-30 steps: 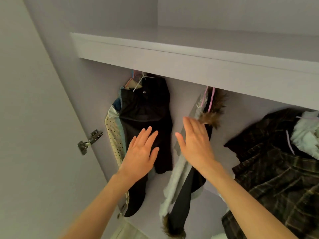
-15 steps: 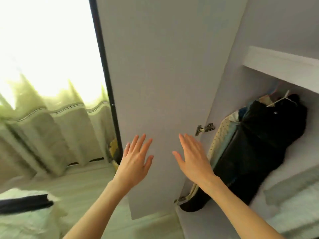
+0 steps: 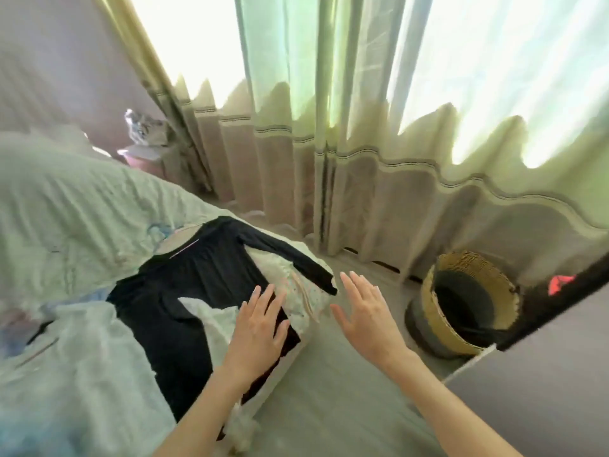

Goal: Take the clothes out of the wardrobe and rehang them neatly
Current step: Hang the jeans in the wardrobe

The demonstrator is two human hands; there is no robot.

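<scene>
Reaching toward the bed (image 3: 66,199), both hands had fingers spread wide, holding nothing. Left hand (image 3: 258,328) hovered over the black top (image 3: 184,291); right hand (image 3: 369,316) just beside its sleeve. Risk: a careless grab could drag the pale clothes (image 3: 82,357) beneath along too.

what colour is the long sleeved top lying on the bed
Black, or a very dark navy. The long-sleeved top shows best in the head view, spread over the pale bedding.
</scene>
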